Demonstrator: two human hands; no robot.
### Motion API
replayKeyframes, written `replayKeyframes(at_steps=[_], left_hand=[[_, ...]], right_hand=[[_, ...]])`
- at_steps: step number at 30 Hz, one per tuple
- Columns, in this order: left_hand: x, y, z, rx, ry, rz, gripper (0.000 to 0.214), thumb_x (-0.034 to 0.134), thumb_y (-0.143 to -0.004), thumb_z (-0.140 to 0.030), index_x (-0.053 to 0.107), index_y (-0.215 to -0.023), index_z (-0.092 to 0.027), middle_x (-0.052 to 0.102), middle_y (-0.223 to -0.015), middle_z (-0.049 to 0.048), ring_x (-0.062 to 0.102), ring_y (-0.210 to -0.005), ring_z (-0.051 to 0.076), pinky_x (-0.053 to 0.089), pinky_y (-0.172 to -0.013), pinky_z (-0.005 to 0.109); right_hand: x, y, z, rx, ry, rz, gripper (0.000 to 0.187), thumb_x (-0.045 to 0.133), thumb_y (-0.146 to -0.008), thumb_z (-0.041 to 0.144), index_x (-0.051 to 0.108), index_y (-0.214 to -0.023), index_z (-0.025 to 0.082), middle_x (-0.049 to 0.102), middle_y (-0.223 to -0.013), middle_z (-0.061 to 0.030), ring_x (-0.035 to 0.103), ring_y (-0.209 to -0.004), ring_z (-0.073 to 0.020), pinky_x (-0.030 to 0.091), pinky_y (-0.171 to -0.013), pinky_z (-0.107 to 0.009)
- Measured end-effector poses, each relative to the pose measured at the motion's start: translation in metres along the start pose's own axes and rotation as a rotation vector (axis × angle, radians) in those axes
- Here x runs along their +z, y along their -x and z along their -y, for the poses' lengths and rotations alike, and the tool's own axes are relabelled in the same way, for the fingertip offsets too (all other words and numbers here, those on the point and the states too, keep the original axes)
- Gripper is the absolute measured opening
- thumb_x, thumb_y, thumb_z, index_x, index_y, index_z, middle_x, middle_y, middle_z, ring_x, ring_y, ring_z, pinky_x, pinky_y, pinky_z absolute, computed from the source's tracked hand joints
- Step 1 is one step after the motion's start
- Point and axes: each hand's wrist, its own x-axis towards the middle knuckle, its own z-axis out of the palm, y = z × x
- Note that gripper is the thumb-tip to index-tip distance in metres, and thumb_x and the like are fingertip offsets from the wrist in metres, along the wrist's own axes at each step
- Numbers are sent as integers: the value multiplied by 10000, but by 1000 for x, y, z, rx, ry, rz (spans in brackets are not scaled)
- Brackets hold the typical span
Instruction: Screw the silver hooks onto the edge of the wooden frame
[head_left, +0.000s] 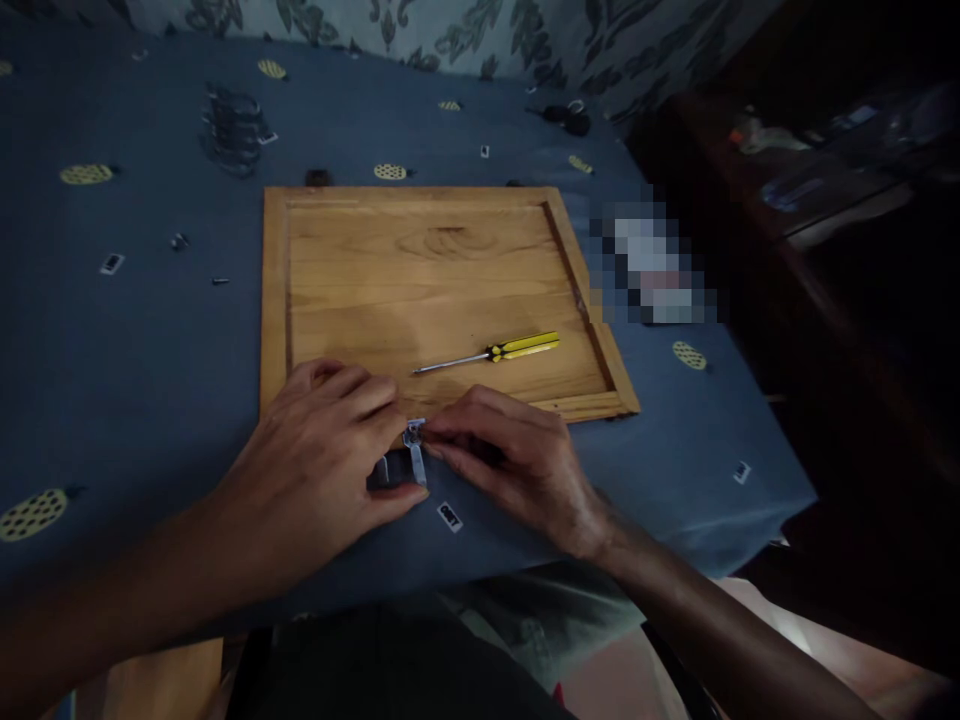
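Note:
A small metal hinge-like fitting (412,455) lies at the near edge of a wooden panel (420,270), over the blue cloth. My left hand (322,460) curls around it from the left, fingers closed on its lower part. From the right, my right hand (510,455) pinches its upper end with fingertips pressed together. A screwdriver with a yellow and black handle (495,352) rests on the panel just beyond my right hand, touched by neither hand.
The blue patterned cloth (112,340) covers the table, with small screws (219,281), tags and a dark bundle of parts (232,125) scattered at the left and back. A dark cabinet (825,200) stands at the right. The table's edge runs near my lap.

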Motion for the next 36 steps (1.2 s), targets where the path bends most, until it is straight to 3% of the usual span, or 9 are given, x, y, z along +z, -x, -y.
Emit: replayKeyframes(at_steps=[7, 16, 36], left_hand=[[1, 2, 0, -3, 10, -13, 159, 751, -872, -348, 708, -855, -196, 681, -881, 51, 642, -920, 284, 495, -893, 490], [2, 1, 1, 2, 24, -4, 180, 755, -883, -363, 707, -851, -192, 698, -907, 50, 644, -933, 279, 485, -904, 485], [2, 2, 1, 2, 6, -14, 183, 761, -878, -374, 713, -856, -198, 690, -889, 43, 644, -920, 273, 483, -882, 471]], right_hand=[[1, -4, 2, 2, 26, 8, 69, 722, -972, 183, 735, -1037, 164, 744, -927, -31, 714, -794, -129, 593, -736, -229], [6, -3, 1, -62, 52, 5, 65, 665, -1015, 192, 724, -1001, 169, 704, -848, -15, 697, -748, -119, 550, -660, -221], [4, -2, 1, -31, 67, 28, 62, 685, -1002, 202, 738, -1012, 170, 716, -865, -19, 675, -727, -117, 554, -670, -224]])
